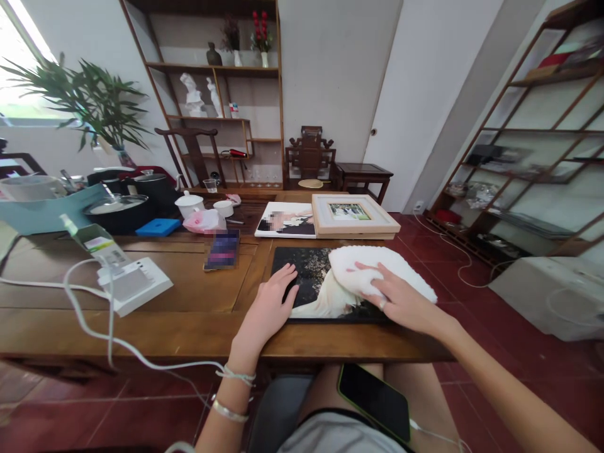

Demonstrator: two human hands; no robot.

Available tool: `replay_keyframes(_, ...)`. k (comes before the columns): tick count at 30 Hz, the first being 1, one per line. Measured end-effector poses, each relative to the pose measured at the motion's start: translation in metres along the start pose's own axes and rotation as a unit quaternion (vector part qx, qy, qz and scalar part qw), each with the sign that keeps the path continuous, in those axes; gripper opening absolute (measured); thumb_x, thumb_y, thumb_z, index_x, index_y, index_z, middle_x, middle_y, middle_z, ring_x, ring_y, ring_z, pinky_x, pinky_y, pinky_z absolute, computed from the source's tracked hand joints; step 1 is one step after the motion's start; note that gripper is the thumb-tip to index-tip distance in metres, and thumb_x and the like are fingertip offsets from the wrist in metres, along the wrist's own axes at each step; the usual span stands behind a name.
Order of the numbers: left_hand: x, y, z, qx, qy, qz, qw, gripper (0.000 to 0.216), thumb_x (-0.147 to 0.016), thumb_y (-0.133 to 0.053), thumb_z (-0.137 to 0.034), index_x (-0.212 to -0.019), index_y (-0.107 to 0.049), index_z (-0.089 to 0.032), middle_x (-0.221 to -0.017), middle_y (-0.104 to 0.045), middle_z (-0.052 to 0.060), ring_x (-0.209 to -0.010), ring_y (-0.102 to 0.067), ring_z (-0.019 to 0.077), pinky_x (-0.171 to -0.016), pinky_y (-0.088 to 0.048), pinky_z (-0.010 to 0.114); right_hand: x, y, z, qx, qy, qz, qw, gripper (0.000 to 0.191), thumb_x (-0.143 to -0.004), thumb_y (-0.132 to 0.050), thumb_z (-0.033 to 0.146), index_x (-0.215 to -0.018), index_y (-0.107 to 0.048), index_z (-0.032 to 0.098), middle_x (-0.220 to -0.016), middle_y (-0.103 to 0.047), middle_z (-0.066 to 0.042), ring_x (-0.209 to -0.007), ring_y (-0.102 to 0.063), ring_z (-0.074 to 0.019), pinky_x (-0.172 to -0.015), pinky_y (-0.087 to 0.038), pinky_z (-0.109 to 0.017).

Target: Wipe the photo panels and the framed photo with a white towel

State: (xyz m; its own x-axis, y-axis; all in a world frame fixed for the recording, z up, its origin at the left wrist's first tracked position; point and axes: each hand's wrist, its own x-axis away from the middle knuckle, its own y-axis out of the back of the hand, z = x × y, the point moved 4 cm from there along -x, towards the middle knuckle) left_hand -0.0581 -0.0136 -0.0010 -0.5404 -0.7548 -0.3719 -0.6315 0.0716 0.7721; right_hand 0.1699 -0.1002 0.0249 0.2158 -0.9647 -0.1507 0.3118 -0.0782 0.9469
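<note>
A dark photo print (309, 270) with a white figure lies flat near the wooden table's (189, 327) front edge. My left hand (271, 302) rests on its left edge, fingers stretched flat, holding nothing. My right hand (396, 299) presses a white cloth (377, 267) onto the print's right half, its fingers laid over the cloth. Behind the print sit another print (287, 220) and a light wooden picture frame (352, 214).
A phone (223, 250) lies left of the print; another phone (375, 399) rests on my lap. A white box with cables (134, 283), a spray bottle, pots, cups and a plant fill the table's left. Shelves stand behind and at right.
</note>
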Motion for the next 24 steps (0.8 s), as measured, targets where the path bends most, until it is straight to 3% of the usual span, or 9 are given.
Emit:
replay_keyframes(5,0.0,0.001,-0.002,-0.009,0.012,0.011,1.0,0.036,-0.09,-0.04,-0.025,-0.121,-0.055,-0.015,-0.136,-0.049,0.011,-0.131,-0.038,0.0196,-0.107,-0.033,0.042,0.049,0.0,0.034,0.007,0.068,0.028,0.997,0.021,-0.087,-0.04,0.024,-0.069,-0.052,0.022,-0.143,-0.038,-0.002,-0.137,-0.02,-0.0226,-0.113,-0.011,-0.051)
replay_keyframes(9,-0.001,0.001,-0.002,-0.013,0.009,0.012,1.0,0.036,-0.09,-0.04,-0.025,-0.121,-0.055,-0.013,-0.136,-0.049,0.011,-0.131,-0.038,0.0194,-0.107,-0.033,0.042,0.056,0.0,0.034,-0.02,0.071,0.031,0.997,0.021,-0.089,-0.04,0.026,-0.075,-0.056,0.022,-0.142,-0.04,-0.002,-0.136,-0.022,-0.0223,-0.114,-0.01,-0.05)
replay_keyframes(13,-0.001,0.0,0.0,-0.006,0.003,0.007,1.0,0.035,-0.089,-0.041,-0.025,-0.12,-0.056,-0.015,-0.135,-0.05,0.011,-0.131,-0.039,0.0201,-0.107,-0.034,0.043,0.029,0.002,0.007,-0.034,0.005,0.025,0.999,0.027,-0.09,-0.039,0.036,-0.087,-0.061,0.022,-0.14,-0.043,-0.004,-0.134,-0.028,-0.0268,-0.111,-0.018,-0.049)
replay_keyframes(17,-0.003,-0.001,0.002,0.001,0.002,0.006,1.0,0.034,-0.089,-0.042,-0.024,-0.119,-0.057,-0.016,-0.134,-0.051,0.011,-0.13,-0.04,0.0214,-0.106,-0.035,0.044,-0.016,0.005,-0.027,-0.011,-0.061,0.013,0.998,0.033,-0.09,-0.036,0.043,-0.087,-0.06,0.021,-0.111,-0.062,-0.011,-0.123,-0.041,-0.0318,-0.098,-0.035,-0.047)
replay_keyframes(21,-0.004,-0.001,0.003,0.003,0.002,0.012,1.0,0.035,-0.089,-0.042,-0.025,-0.118,-0.057,-0.013,-0.134,-0.05,0.013,-0.13,-0.04,0.0224,-0.106,-0.035,0.045,-0.051,0.008,-0.05,0.002,-0.071,-0.006,0.997,0.03,-0.09,-0.036,0.039,-0.084,-0.058,0.02,-0.094,-0.064,-0.01,-0.1,-0.055,-0.0286,-0.086,-0.041,-0.041)
replay_keyframes(24,-0.004,0.0,0.003,0.007,0.002,0.009,1.0,0.035,-0.088,-0.043,-0.025,-0.118,-0.058,-0.013,-0.134,-0.051,0.012,-0.13,-0.041,0.0226,-0.107,-0.035,0.044,-0.058,0.007,-0.053,0.004,-0.074,-0.013,0.997,0.03,-0.09,-0.035,0.038,-0.088,-0.058,0.019,-0.097,-0.064,-0.011,-0.102,-0.054,-0.0287,-0.087,-0.04,-0.04)
